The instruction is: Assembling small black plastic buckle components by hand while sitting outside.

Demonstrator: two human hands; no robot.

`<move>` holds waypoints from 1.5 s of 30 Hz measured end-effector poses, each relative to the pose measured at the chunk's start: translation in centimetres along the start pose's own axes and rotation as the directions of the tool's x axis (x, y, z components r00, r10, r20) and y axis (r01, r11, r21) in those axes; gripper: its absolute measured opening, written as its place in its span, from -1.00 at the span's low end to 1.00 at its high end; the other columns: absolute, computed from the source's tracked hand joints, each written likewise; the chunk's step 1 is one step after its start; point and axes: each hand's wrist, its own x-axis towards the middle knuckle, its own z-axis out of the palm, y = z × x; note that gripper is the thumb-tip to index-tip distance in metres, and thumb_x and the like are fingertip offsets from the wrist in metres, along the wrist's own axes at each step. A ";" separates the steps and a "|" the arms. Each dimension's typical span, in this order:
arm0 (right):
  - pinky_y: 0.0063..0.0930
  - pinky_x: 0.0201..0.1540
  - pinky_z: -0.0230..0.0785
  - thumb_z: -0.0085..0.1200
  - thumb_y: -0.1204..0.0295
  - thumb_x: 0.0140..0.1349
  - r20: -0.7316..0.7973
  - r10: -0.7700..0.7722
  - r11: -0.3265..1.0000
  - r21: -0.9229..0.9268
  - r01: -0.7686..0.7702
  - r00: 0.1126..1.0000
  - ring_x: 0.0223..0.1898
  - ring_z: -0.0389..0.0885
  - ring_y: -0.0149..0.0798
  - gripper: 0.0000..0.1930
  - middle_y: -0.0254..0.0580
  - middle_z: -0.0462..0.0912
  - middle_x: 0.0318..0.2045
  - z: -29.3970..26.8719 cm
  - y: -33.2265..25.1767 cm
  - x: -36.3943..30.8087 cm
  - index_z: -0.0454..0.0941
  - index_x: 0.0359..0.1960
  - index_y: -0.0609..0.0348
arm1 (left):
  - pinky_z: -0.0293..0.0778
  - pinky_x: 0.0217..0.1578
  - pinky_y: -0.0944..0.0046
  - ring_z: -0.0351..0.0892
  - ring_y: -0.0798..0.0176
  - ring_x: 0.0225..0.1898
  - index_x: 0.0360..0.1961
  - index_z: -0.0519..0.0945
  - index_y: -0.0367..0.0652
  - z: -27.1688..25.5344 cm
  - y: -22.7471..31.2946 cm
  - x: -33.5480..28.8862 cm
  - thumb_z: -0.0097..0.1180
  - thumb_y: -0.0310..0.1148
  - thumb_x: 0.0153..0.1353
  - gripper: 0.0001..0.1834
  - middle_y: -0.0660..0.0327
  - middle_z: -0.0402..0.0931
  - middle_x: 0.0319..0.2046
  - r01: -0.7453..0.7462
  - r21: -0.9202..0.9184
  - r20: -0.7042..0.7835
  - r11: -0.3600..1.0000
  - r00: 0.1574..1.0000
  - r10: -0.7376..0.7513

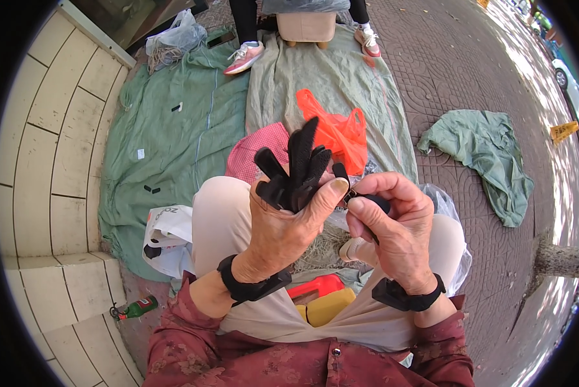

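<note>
My left hand point(280, 235) is closed around a bundle of black fabric straps point(300, 161) that fan out above the fingers. Between its thumb and my right hand lies one black strap point(378, 201) with a small metal-looking fitting near the left thumb tip. My right hand point(399, 222) pinches this strap with thumb and fingers. Both hands meet above my lap, and black bands with small boxes circle both wrists. Just beyond the bundle lie a red-and-white checked cloth point(258, 152) and an orange-red plastic bag point(338, 132).
Green sheets point(167, 129) cover the ground, with small black pieces on the left one. A white bag point(170, 235) sits by my left knee, and a green bottle point(135, 307) lies near the tiled wall point(70, 222). Someone's shoes point(244, 57) and a beige stool point(306, 27) are opposite.
</note>
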 end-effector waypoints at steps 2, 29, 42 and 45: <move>-0.73 -0.51 0.34 0.17 0.65 0.22 -0.014 -0.011 0.999 -0.031 0.010 1.000 -0.53 0.54 -0.52 -0.86 -0.27 0.62 -0.50 -0.1 -0.1 -0.1 0.54 -0.19 0.36 | 0.16 -0.65 0.48 0.26 0.55 -0.69 -0.47 0.52 -0.20 0.2 -0.2 -0.2 0.18 -0.43 0.27 -0.83 0.36 0.38 -0.61 -0.026 0.023 -0.004 0.999 1.000 0.026; -0.70 -0.51 0.34 0.15 0.58 0.26 -0.029 0.064 0.996 0.068 -0.062 0.998 -0.53 0.53 -0.53 -0.86 -0.29 0.63 -0.45 -1.4 1.9 1.1 0.58 -0.15 0.29 | 0.22 -0.63 0.47 0.33 0.57 -0.64 -0.41 0.61 -0.21 1.3 0.6 -0.3 0.23 -0.34 0.23 -0.84 0.43 0.46 -0.63 0.159 0.055 -0.003 0.986 0.987 -0.159; -0.70 -0.49 0.40 0.19 0.53 0.24 -0.016 0.197 0.958 0.216 -0.189 0.980 -0.51 0.59 -0.49 -0.84 -0.27 0.67 -0.38 -2.5 1.6 1.6 0.59 -0.17 0.29 | 0.37 -0.55 0.44 0.49 0.50 -0.56 -0.31 0.64 -0.33 1.5 -2.7 0.7 0.27 -0.34 0.20 -0.78 0.32 0.57 -0.56 0.062 0.157 0.003 0.986 0.998 -0.063; -0.70 -0.50 0.39 0.19 0.52 0.24 0.027 0.189 0.957 0.217 -0.191 0.982 -0.49 0.61 -0.49 -0.82 -0.28 0.68 -0.37 -3.1 1.7 1.7 0.59 -0.15 0.29 | 0.39 -0.51 0.43 0.50 0.51 -0.51 -0.32 0.65 -0.35 1.8 -1.7 0.6 0.26 -0.36 0.20 -0.79 0.31 0.60 -0.53 0.117 0.136 -0.013 0.984 0.993 -0.116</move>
